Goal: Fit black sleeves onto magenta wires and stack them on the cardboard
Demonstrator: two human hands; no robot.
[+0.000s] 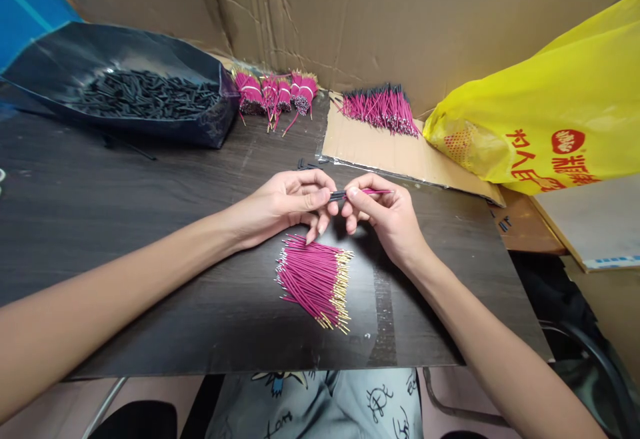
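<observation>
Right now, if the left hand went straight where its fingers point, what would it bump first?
Probably the right hand, just past the black tubes between them, though depth is unclear.

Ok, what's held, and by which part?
Black sleeves, pinched at their left ends by the left hand; the right hand grips pink wires near the sleeves.

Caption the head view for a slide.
Left hand and right hand pinch black tubes and pink wires over a dark table, near a gold-tipped wire pile.
</observation>
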